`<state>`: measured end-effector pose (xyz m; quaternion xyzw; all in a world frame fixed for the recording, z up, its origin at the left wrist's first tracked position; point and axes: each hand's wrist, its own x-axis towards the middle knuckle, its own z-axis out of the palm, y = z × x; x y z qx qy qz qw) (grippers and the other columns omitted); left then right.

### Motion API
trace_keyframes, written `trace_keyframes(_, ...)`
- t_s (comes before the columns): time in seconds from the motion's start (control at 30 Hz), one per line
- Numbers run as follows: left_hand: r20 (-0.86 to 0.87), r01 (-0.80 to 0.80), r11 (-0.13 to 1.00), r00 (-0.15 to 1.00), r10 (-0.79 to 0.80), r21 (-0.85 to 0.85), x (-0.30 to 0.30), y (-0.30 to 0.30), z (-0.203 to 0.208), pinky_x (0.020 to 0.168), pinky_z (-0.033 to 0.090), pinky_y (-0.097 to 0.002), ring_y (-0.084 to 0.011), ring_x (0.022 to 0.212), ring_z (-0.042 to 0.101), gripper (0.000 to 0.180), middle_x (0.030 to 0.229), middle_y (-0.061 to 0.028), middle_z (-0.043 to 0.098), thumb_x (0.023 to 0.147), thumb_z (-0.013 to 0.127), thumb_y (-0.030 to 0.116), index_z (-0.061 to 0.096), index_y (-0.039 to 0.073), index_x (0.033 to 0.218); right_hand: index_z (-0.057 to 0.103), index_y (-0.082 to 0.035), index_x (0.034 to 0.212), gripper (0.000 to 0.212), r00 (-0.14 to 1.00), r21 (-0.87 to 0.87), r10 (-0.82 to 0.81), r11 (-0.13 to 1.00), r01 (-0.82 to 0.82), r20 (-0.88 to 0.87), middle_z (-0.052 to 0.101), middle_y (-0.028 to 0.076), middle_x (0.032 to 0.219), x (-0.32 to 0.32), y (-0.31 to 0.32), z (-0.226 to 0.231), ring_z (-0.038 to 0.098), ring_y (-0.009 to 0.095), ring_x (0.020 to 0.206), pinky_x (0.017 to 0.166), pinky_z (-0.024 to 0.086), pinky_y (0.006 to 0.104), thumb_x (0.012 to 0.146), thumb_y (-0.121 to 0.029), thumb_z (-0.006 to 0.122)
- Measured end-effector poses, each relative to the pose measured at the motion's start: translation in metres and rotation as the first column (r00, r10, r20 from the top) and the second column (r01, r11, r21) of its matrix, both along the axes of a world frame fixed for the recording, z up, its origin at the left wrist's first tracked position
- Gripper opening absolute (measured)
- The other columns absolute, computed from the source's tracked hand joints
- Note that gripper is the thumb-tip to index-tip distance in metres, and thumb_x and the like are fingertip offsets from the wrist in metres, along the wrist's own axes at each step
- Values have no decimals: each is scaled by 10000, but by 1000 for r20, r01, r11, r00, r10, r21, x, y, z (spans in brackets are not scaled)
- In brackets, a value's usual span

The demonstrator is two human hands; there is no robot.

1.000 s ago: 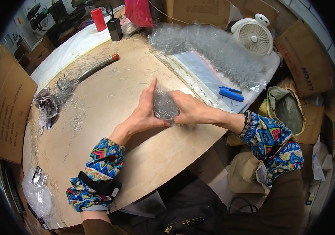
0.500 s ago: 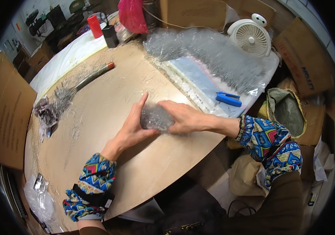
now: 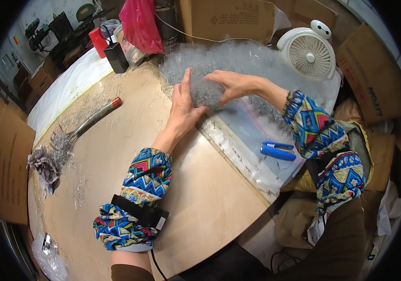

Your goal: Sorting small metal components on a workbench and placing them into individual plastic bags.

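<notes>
A bundle of thin silvery-grey strands (image 3: pixel 206 93) is held between my two hands at the near edge of a large pile of similar pieces (image 3: pixel 252 58). My left hand (image 3: pixel 184 104) presses on the bundle's left side, its index finger pointing up and thumb reaching under. My right hand (image 3: pixel 233 85) curves around the right side with bent fingers. Motion blurs the bundle and pile, so I cannot tell where one ends and the other starts. A blue stapler (image 3: pixel 278 151) lies right of the hands on a blue sheet (image 3: pixel 238 126) under clear plastic.
A white fan (image 3: pixel 309 57) stands behind the pile. To the left lie a dark-handled tool with a red end (image 3: pixel 95 114) and a crumpled grey wad (image 3: pixel 45 166). A pink bag (image 3: pixel 142 25), black box (image 3: pixel 116 57) and red bottle (image 3: pixel 98 43) stand at the back of the table (image 3: pixel 210 201).
Both hands have carried the bundle away from me, from over the bare tabletop to the edge of the pile. The view has shifted slightly too.
</notes>
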<state>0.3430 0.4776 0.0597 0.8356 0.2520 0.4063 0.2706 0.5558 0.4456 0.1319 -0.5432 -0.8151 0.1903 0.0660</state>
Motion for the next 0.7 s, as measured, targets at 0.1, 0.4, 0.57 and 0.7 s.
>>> trace_keyframes(0.1,-63,-188,979,979,193,79,21,20,-9,1041,352,-477,-406,1206,407,1220,1343,-241,343,603,877,172,87,146,1532,415,-17,1370,831,996,27,82,996,-83,43,501,185,1286,19,39,-9,471,347,1157,984,415,401,628,-139,767)
trace_keyframes(0.4,-232,-375,920,910,343,-111,45,57,-6,1104,183,-579,-507,1374,227,1457,1478,-404,96,504,908,492,-67,105,1516,401,-140,1414,907,905,200,18,973,-113,426,482,103,1362,21,62,4,441,297,1198,985,361,442,609,-200,813)
trace_keyframes(0.57,-303,-455,886,859,412,-88,51,49,-7,1113,178,-567,-506,1375,222,1465,1487,-397,52,505,914,473,-79,91,1512,304,-180,1485,1066,926,244,-21,967,-77,376,454,101,1389,20,48,4,417,314,1245,995,336,480,590,-326,864)
trace_keyframes(0.7,-78,-306,952,949,305,-6,38,49,-10,1132,167,-550,-515,1378,202,1411,1497,-384,2,567,899,440,-86,73,1508,255,-181,1509,1118,937,330,-111,944,-5,332,429,125,1412,27,47,7,390,333,1277,1006,317,500,590,-358,868)
